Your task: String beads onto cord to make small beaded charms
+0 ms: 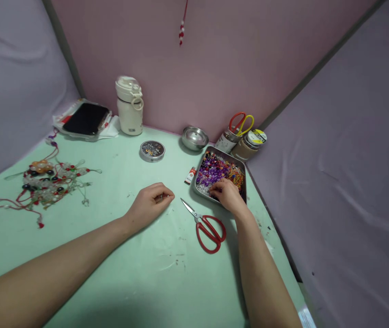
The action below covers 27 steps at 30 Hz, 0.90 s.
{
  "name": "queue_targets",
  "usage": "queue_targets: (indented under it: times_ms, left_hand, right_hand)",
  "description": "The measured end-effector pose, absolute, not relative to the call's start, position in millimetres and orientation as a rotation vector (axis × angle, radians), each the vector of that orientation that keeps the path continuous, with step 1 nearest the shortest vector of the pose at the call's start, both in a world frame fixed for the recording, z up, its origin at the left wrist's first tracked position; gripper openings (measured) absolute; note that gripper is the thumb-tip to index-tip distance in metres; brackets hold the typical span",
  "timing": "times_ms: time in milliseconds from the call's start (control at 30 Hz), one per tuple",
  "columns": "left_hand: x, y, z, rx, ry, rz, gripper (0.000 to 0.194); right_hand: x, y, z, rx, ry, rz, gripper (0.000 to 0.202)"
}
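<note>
My left hand (150, 205) rests on the table with thumb and fingertips pinched together; whatever lies between them is too small to make out. Inside the metal tray (197, 190), the bent fingers of my right hand (227, 193) dip into clear beads (202, 187) at the near left corner. Their tips are partly hidden, so I cannot tell what they pinch. Purple beads (215, 171) and a tangle of orange-yellow thread (236, 175) fill other parts of the tray. Red-handled scissors (205, 226) lie between my hands, blades pointing toward my left fingertips.
Beaded strings (51, 182) lie at the left. Along the back stand a phone (87, 118), a white bottle (130, 109), a metal bowl (195, 138), a holder with scissors (227, 140) and a jar (247, 146). A thread spool (152, 151) and small red-white tube (190, 175) sit nearer.
</note>
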<state>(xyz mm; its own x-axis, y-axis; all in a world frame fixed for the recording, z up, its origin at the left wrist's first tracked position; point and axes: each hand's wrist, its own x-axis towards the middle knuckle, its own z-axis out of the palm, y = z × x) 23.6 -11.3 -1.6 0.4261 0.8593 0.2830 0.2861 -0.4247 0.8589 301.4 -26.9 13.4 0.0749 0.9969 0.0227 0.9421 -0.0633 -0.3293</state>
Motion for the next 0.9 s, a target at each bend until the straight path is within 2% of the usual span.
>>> queue_targets:
  times_ms: [600, 767, 900]
  left_hand:
    - [24, -13, 2, 1.919, 0.967, 1.003, 0.012]
    - [24, -14, 4, 1.896, 0.973, 0.995, 0.013]
    - [25, -14, 5, 1.884, 0.987, 0.989, 0.012]
  right_hand:
    - [302, -25, 11, -2.096, -1.991, 0.37, 0.009]
    - [301, -31, 12, -2.042, -1.906, 0.286, 0.012]
    - [291, -35, 19, -1.931, -1.791, 0.068, 0.014]
